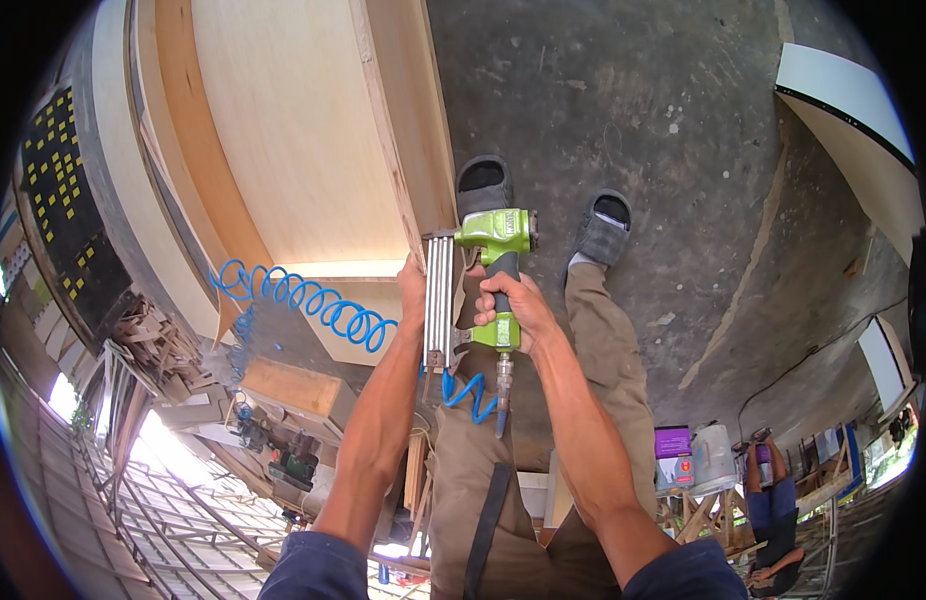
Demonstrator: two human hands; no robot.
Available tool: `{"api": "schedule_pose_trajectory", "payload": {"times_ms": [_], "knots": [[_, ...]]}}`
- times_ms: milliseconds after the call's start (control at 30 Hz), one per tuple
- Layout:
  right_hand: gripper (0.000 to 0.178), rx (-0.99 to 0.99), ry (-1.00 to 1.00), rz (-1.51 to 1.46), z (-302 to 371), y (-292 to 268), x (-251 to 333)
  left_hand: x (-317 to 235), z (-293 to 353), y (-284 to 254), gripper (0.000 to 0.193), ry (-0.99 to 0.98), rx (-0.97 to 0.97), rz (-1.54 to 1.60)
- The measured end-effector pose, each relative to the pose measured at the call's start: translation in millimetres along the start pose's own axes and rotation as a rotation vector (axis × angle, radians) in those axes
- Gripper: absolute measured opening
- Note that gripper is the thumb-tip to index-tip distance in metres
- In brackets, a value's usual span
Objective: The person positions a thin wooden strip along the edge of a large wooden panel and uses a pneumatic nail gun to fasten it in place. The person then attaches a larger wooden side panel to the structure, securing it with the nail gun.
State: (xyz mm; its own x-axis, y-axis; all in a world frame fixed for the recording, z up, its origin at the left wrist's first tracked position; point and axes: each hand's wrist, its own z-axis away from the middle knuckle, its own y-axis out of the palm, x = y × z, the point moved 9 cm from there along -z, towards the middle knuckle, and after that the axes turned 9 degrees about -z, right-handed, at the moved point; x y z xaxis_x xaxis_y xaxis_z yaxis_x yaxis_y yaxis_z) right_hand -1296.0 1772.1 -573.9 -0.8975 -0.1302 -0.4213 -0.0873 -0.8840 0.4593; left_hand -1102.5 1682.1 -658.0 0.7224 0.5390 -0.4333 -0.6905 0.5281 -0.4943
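Observation:
A green pneumatic nail gun [497,232] with a long silver magazine is in my right hand [518,308], whose fingers wrap round its dark grip. The magazine stands beside the near end of an upright wooden board [395,130], part of a large pale wooden box. My left hand [413,290] closes on the near end of this board, with most of its fingers hidden behind the magazine. A metal coupling [504,375] joins the gun's handle to a coiled blue air hose [328,308], which passes under my left forearm and off to the left.
The box's broad plywood panel [293,120] fills the upper left. My feet, in grey slippers [601,228], stand on the stained concrete floor [683,200]. White-topped panels [848,100] lean at the right. Wood scraps [163,340] lie left; another person [773,500] is at lower right.

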Motion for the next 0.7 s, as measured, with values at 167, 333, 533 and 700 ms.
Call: {"api": "schedule_pose_trajectory", "payload": {"times_ms": [167,333,533,700], "knots": [[0.034,0.026,-0.016,0.003,0.2,2.5,6.9,-5.0,-0.8,7.1,0.016,-0.004,0.056,0.079],[0.033,0.022,-0.045,0.033,0.9,3.7,10.2,-20.1,6.2,6.2,0.017,0.039,0.051,0.031],[0.028,0.014,-0.039,0.032,-2.1,1.4,9.6,-26.0,9.2,3.0,0.018,0.056,0.036,-0.02],[0.028,-0.011,-0.068,0.026,-1.7,-1.9,12.1,-30.2,11.8,1.5,0.019,0.069,0.028,-0.062]]}}
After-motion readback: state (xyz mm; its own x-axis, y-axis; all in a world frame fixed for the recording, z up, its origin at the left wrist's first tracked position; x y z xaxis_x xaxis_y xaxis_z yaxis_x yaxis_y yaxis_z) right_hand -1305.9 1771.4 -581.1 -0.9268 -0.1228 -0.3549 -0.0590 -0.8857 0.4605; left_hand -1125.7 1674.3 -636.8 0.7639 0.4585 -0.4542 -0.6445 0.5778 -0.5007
